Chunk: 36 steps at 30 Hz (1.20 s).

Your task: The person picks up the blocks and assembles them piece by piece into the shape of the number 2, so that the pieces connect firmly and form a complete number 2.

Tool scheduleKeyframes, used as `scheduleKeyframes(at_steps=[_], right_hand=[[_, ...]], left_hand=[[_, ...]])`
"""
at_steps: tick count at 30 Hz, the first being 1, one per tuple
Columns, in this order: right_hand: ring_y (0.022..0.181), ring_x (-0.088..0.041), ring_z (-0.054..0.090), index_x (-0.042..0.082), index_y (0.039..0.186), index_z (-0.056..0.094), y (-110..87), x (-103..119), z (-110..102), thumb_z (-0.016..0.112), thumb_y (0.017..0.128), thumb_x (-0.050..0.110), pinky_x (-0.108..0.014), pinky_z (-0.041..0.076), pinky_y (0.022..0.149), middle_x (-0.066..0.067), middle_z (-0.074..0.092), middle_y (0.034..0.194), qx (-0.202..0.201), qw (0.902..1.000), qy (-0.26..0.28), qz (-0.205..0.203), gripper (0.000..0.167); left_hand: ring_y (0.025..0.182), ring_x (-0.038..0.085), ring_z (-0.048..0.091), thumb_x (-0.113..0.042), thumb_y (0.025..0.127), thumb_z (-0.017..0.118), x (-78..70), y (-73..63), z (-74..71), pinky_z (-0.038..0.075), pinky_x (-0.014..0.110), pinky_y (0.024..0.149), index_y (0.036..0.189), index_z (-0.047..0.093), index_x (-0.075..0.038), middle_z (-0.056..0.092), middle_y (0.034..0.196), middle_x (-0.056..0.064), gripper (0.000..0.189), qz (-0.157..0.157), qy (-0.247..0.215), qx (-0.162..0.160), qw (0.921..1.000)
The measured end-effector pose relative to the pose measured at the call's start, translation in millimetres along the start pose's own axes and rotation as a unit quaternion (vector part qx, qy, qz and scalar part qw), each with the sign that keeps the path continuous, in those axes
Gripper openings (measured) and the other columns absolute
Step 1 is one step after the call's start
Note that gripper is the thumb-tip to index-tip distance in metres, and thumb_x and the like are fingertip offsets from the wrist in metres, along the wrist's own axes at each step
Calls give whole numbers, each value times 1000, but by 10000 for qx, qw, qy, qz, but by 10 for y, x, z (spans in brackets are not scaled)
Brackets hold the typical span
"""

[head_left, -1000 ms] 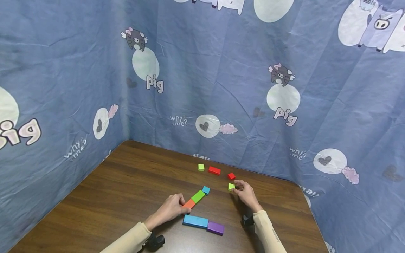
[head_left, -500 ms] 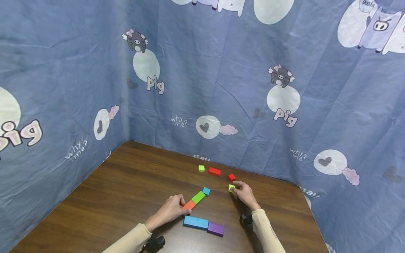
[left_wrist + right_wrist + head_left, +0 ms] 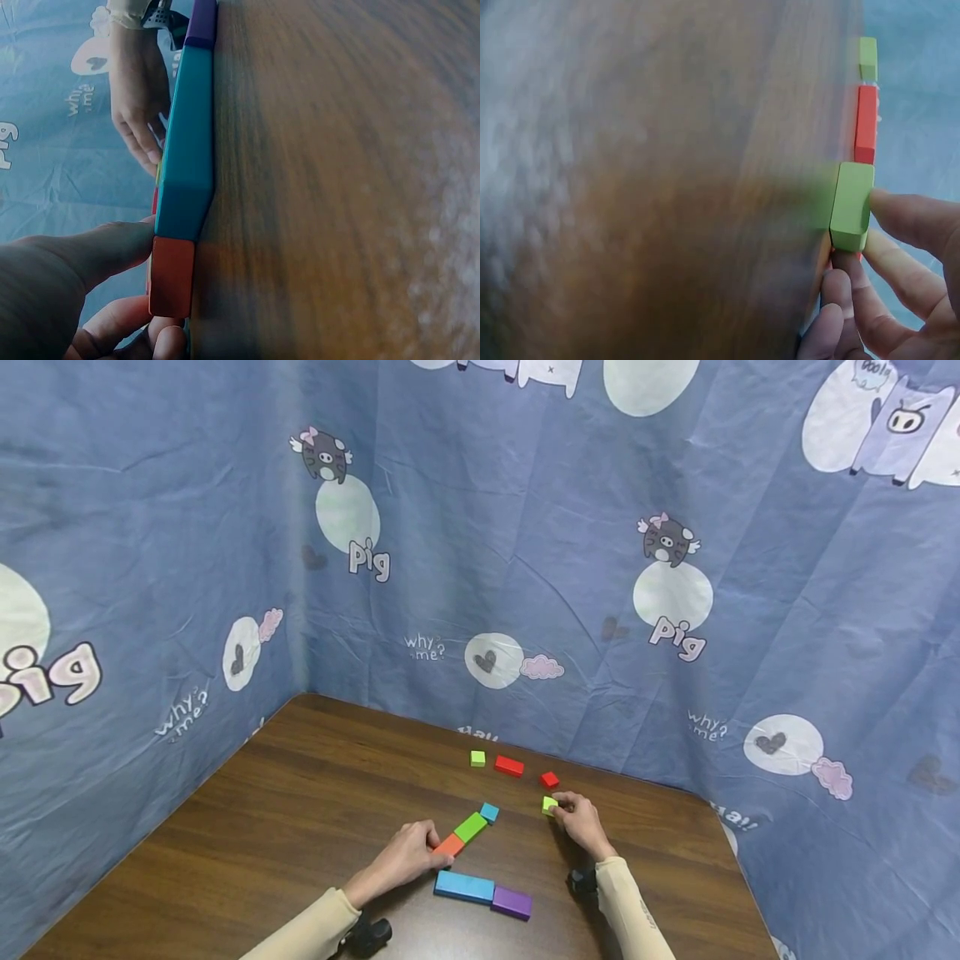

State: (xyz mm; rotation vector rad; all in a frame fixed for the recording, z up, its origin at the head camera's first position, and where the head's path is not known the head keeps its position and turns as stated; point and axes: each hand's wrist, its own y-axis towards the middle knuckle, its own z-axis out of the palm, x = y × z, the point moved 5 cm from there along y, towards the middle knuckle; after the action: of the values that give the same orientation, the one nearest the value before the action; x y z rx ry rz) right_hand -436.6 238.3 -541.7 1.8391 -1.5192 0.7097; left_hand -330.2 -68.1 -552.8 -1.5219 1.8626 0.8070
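Note:
My left hand (image 3: 407, 858) pinches the near end of an orange block (image 3: 449, 845) between thumb and fingers. In the left wrist view, the end face of that orange block (image 3: 172, 277) shows between thumb and fingertips. A green block (image 3: 470, 828) follows it in line, with a small blue cube (image 3: 489, 812) at the far end. To the right, my right hand (image 3: 581, 822) holds a lime-green block (image 3: 549, 806) by its side. The right wrist view has the thumb on one side of this lime-green block (image 3: 853, 206) and fingers at its lower end.
A long blue block (image 3: 464, 886) and a purple block (image 3: 512, 902) lie end to end nearer me. Toward the back of the wooden table (image 3: 337, 760) are another lime-green block (image 3: 477, 758), a long red block (image 3: 509, 766) and a small red block (image 3: 550, 779). A patterned curtain (image 3: 450, 568) borders the table.

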Motion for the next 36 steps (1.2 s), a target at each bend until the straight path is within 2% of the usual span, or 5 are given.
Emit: scheduleKeyframes(at_steps=[8, 21, 27, 29, 36], right_hand=[[68, -10, 51, -1, 110, 66, -2, -56, 17, 68, 87, 7, -23, 41, 57, -8, 61, 87, 113, 9992, 386, 37, 25], [81, -14, 55, -1, 116, 63, -9, -129, 47, 68, 89, 12, -24, 44, 66, -16, 62, 102, 83, 9979, 644, 40, 30], [78, -16, 54, -1, 114, 65, -40, -105, 23, 68, 88, 23, -24, 43, 63, -14, 62, 95, -33, 9937, 902, -661, 35], [79, -16, 54, 0, 114, 65, -55, -106, 21, 69, 88, 27, -24, 42, 64, -13, 61, 95, -70, 9928, 969, -707, 37], [87, -16, 53, 1, 120, 63, -32, -188, 58, 64, 90, 14, -24, 43, 70, -16, 61, 108, -24, 9953, 883, 405, 33]], left_hand=[[64, 12, 46, -26, 72, 84, -5, -4, -6, 35, 24, 55, 79, 59, -7, 57, 73, 0, 32, 83, 51, -71, 9999], [63, 12, 47, -25, 70, 84, 0, 10, 10, 36, 25, 54, 78, 59, -8, 57, 71, -2, 31, -2, 2, -104, 9999], [63, 12, 47, -26, 70, 84, -2, 15, 10, 36, 25, 54, 77, 59, -9, 57, 71, -2, 31, -14, 1, -141, 9999], [63, 12, 47, -26, 70, 84, -2, 14, 8, 36, 25, 54, 77, 59, -9, 57, 71, -2, 31, -25, 3, -141, 9999], [64, 13, 47, -25, 71, 84, 7, 17, 11, 36, 25, 55, 79, 59, -8, 57, 73, -1, 32, -69, -15, -63, 10000]])
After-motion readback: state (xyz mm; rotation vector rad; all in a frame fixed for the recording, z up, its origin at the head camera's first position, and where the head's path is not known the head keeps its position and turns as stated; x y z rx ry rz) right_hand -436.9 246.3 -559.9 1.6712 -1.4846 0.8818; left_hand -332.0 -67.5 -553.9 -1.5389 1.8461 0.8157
